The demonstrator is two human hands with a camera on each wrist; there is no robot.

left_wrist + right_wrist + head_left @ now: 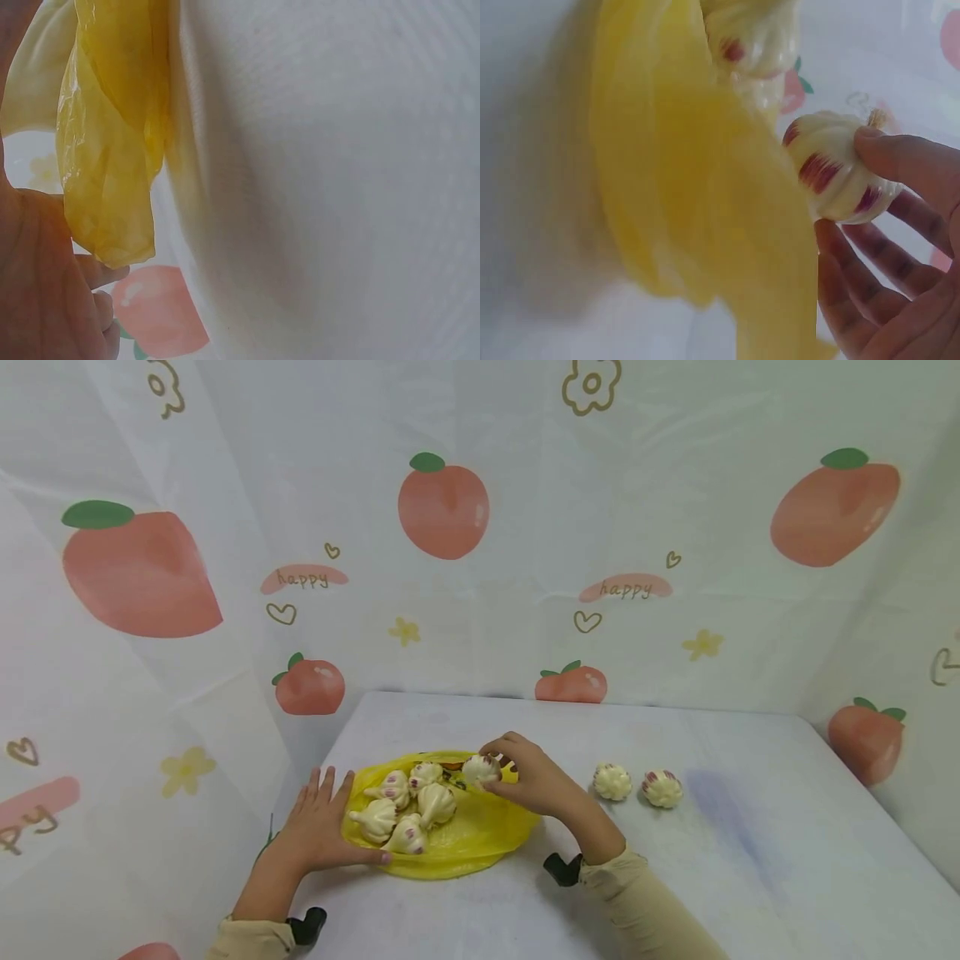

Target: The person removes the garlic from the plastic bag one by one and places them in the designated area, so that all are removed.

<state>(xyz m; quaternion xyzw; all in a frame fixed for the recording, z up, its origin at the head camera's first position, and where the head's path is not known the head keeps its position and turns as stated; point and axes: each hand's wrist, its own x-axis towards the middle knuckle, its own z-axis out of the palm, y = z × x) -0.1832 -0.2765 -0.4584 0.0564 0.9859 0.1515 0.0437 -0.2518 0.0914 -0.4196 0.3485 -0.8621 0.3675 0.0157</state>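
Observation:
A yellow plastic bag (pixel 480 835) lies spread on the table, with several garlic bulbs (pixel 437 804) clustered in its left half. Over the bag's right half, my right hand (pixel 536 777) pinches one more garlic bulb (pixel 480 770) between thumb and fingers. In the right wrist view this bulb (pixel 832 169) shows its purple streaks and short stem beside the bag's raised edge (pixel 697 172). My left hand (pixel 321 827) rests at the bag's left edge, fingers straight and spread, thumb along the front rim. The left wrist view shows the bag's edge (pixel 112 150) beside this hand (pixel 45 277).
Two garlic bulbs lie on the white table right of my right forearm, one nearer (pixel 612 782) and one farther right (pixel 662 788). A white fruit-print curtain (pixel 510 635) hangs behind the table (pixel 787 810) and along its sides. A black wrist mount (pixel 562 869) juts from my right wrist.

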